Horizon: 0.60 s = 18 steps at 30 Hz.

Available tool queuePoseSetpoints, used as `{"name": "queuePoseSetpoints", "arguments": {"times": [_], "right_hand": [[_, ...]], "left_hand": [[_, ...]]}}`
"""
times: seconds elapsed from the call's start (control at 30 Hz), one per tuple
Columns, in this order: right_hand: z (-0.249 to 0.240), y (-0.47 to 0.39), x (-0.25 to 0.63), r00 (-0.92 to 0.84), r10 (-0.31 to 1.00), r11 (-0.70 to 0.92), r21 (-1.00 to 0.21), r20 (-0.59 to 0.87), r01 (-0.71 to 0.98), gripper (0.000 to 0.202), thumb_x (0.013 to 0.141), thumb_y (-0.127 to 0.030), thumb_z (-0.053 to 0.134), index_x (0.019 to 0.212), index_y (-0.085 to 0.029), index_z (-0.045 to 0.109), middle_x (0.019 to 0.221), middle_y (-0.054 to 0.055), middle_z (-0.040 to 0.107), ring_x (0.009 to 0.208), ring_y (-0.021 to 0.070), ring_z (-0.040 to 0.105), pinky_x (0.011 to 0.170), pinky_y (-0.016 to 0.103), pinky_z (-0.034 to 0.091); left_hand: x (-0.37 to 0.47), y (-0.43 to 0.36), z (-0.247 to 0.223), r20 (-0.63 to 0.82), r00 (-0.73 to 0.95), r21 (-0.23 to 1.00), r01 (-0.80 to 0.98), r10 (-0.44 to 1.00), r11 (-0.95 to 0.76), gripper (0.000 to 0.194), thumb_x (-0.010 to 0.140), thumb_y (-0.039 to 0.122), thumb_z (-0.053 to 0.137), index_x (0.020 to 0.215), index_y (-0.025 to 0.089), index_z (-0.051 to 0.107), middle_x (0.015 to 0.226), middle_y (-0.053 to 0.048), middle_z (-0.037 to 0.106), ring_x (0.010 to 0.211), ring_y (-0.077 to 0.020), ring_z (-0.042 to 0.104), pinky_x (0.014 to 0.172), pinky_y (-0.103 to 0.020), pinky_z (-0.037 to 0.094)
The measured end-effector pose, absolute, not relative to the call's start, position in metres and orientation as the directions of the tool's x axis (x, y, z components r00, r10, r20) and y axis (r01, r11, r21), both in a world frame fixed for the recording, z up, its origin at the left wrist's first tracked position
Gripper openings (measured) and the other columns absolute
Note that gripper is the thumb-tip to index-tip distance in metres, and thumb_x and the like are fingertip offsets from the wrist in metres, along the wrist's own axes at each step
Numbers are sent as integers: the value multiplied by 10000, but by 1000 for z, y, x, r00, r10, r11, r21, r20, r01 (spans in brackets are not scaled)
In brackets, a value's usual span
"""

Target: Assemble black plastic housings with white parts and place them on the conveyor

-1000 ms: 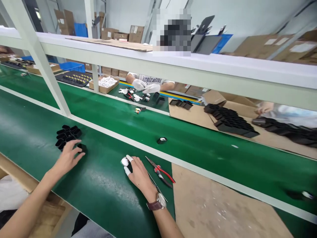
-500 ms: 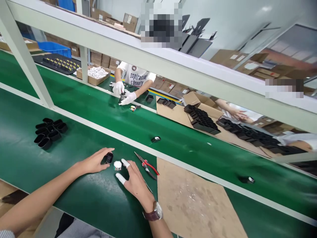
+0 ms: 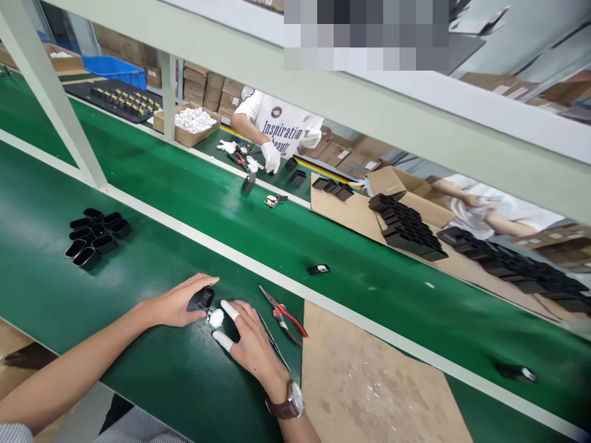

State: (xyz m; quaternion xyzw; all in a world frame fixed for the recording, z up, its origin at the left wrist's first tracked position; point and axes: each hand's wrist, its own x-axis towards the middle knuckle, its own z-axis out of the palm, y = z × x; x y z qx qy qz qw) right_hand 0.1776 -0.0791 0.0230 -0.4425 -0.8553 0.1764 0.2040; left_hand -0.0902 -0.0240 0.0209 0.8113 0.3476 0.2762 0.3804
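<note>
My left hand (image 3: 178, 303) is curved around a small black plastic case (image 3: 207, 298), thumb on the near side and fingers on the far side. Right beside the case lies a small circuit board part with a round white piece (image 3: 215, 317) on top. My right hand (image 3: 249, 341) wears white finger cots on thumb and index finger. Those two fingertips are apart, close to the white piece, and seem not to grip it. Red-handled long-nose pliers (image 3: 282, 314) lie just beyond my right hand, and a thin tweezer-like tool (image 3: 273, 339) shows beside it, partly hidden.
Several black cases (image 3: 98, 237) stand grouped at the left. A cardboard sheet (image 3: 369, 381) lies at the right. Across the green belt (image 3: 221, 215), which carries several parts, a co-worker in white gloves (image 3: 271, 159) works near a box of white pieces (image 3: 194, 121).
The white piece and board have turned and come closer to the black case, with my right hand following. Parts on the belt have shifted right. The co-worker's hands have moved apart.
</note>
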Motion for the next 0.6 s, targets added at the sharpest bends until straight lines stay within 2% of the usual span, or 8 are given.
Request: {"name": "queuePoseSetpoints", "arguments": {"times": [0.17,0.27,0.33,0.4,0.5,0.6], "right_hand": [[10,-82,167,-456,835,549,-498,306,671,469,1001,-178,614,1449,-243,490,1232,109,685,1161,299,632,948,514,579],[9,-83,167,-391,844,535,-552,366,639,458,1002,-132,565,1440,-232,481,1214,108,670,1156,275,622,970,489,577],[10,-84,170,-335,858,511,-572,390,642,466,995,-131,566,1442,-228,477,1234,116,653,1166,271,616,979,485,579],[10,-84,173,-280,871,480,-576,404,661,481,989,-145,582,1450,-226,469,1247,124,637,1162,273,614,969,486,585],[13,-84,176,-233,881,451,-581,412,678,464,981,-163,604,1424,-239,487,1221,118,620,1121,268,619,937,477,596],[17,-84,177,-226,877,455,-580,424,676,427,983,-159,600,1391,-254,516,1184,105,612,1092,259,619,915,464,600]], "left_hand": [[-89,-23,23,111,599,783,438,793,-441,782,923,130,674,1614,315,359,1464,-96,611,1316,-281,632,1104,-433,559],[-88,-21,23,157,584,769,434,797,-469,770,939,78,571,1634,292,319,1560,-120,520,1415,-281,551,1172,-453,501],[-87,-20,22,195,550,746,454,812,-488,775,946,113,602,1642,274,302,1611,-148,435,1485,-310,462,1215,-499,450],[-88,-17,22,236,519,712,482,821,-510,716,955,204,683,1600,276,383,1567,-159,454,1467,-338,456,1200,-538,458],[-90,-12,23,268,553,690,462,789,-558,428,1027,240,627,1447,295,565,1408,-127,573,1339,-305,551,1115,-506,529],[-89,-11,22,223,601,735,413,767,-538,298,1049,219,583,1334,289,634,1490,-116,508,1357,-285,548,1114,-466,533]]}}
